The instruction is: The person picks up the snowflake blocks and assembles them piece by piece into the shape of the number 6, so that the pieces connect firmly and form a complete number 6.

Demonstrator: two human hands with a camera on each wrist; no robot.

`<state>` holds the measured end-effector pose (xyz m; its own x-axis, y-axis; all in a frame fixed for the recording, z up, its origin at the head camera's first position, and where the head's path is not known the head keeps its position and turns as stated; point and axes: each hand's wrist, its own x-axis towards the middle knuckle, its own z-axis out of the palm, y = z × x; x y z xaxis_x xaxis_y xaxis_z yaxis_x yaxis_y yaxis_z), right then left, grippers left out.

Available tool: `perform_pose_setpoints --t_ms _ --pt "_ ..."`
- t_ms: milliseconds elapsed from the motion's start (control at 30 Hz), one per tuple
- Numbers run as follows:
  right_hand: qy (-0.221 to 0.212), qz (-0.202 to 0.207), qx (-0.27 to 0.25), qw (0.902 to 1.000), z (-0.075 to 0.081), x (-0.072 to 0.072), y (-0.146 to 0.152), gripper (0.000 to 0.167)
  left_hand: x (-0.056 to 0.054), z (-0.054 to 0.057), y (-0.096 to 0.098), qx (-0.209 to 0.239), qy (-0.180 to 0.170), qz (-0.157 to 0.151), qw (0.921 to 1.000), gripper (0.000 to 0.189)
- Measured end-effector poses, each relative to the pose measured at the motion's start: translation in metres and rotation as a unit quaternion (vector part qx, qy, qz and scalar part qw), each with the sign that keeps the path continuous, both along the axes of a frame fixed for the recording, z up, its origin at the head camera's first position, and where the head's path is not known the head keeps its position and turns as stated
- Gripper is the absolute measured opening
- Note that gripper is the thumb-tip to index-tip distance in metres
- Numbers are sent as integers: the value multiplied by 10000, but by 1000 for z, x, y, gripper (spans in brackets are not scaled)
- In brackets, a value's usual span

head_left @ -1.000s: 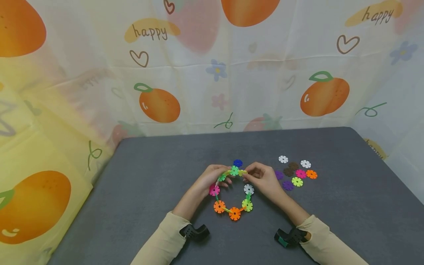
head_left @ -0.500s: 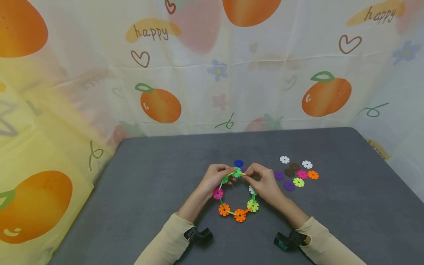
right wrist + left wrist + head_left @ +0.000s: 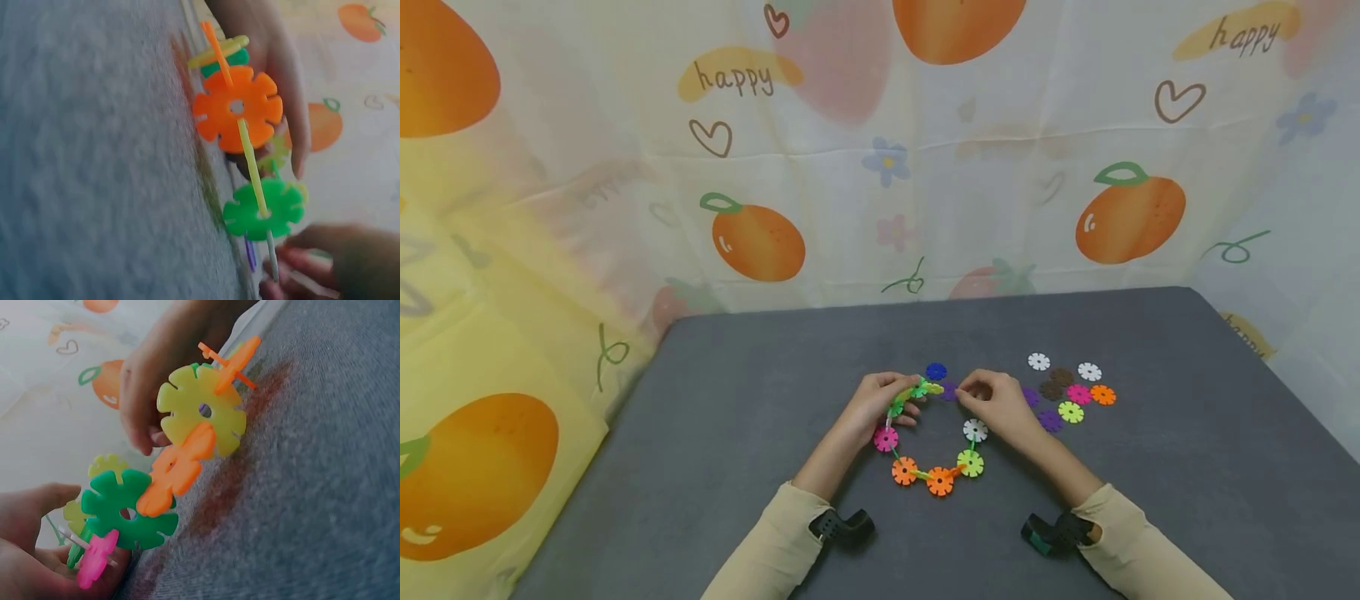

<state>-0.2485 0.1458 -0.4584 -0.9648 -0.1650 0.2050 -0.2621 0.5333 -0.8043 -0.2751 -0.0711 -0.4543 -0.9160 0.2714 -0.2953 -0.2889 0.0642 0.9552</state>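
Note:
Slotted flower-shaped plastic discs are linked into a chain [image 3: 940,481] that curves into a nearly full ring in the head view. My left hand [image 3: 876,404] grips its upper left part, among green discs and a pink disc [image 3: 886,438]; a yellow disc [image 3: 934,388] sticks out as the free tip. Across a short gap, my right hand [image 3: 1000,404] has thumb and index finger pinched at the other end, just above a white disc [image 3: 975,430]. In the right wrist view the white disc [image 3: 272,256] runs edge-on toward the fingers, which hide the very end.
Behind the gap lie a loose blue disc [image 3: 936,371] and a purple disc [image 3: 950,392]. To the right are several loose discs, among them a white disc [image 3: 1039,362], a pink disc [image 3: 1079,394] and an orange disc [image 3: 1102,395]. The grey table [image 3: 760,400] meets a printed cloth.
The hands were together at the yellow tip; now they are slightly apart, with a gap between that tip and the right fingers. The chain's lower part shifted right, then slightly back left.

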Motion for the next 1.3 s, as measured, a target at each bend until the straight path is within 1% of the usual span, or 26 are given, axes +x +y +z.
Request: perform_pose_setpoints --t_ms 100,200,267,333,533,667,733,800,867,933,967,1033,1100,1167,1233,1300 --pt "-108 -133 279 9995 -2 -1 -2 9 -1 -2 -1 0 -60 -69 10000 37" --pt "-147 -286 581 9978 -4 -3 -6 20 -2 -2 -1 -1 -98 -91 9999 37" --pt "-131 -324 767 9964 -4 -4 -9 27 -2 -3 -1 -9 -61 -134 9999 38" --pt "-94 -361 929 9950 -5 -5 -11 30 -2 -3 -1 -11 -50 -178 9998 38" --pt "32 -522 1078 9928 -6 -6 -13 30 -2 0 -2 -121 -69 -297 9995 42" --pt "-36 -600 1079 9923 -7 -6 -14 29 -2 0 -3 -110 -126 -355 9992 44" --pt "-137 -628 837 9944 -7 -6 -13 26 -2 -1 -3 -66 -183 -362 9992 43" --pt "-281 -623 421 9968 -6 -6 -11 23 -2 -1 -3 -38 -235 -356 9991 43" --pt "-546 -570 -232 9966 -4 -6 -8 21 -3 -3 -3 -36 -282 -343 9990 43" --pt "-856 -456 -956 9907 -1 -6 -4 21 -3 -3 -3 -56 -336 -324 9989 44" --pt "-1083 -403 -1300 9848 0 -6 -2 23 -3 -3 -3 -61 -366 -313 9988 44" --pt "-1487 -305 -1920 9696 2 -6 0 28 -4 -3 -3 -51 -416 -293 9987 44" --pt "-1812 -192 -2388 9538 4 -5 2 34 -4 -3 -3 -7 -470 -255 9986 43" --pt "-2083 -68 -2730 9392 5 -5 3 38 -4 -3 -3 76 -514 -211 9984 40" --pt "-2265 73 -2911 9294 6 -5 3 42 -5 -2 -3 171 -550 -170 9982 38" --pt "-2430 189 -3008 9220 7 -5 3 45 -5 -2 -3 247 -594 -115 9979 35"
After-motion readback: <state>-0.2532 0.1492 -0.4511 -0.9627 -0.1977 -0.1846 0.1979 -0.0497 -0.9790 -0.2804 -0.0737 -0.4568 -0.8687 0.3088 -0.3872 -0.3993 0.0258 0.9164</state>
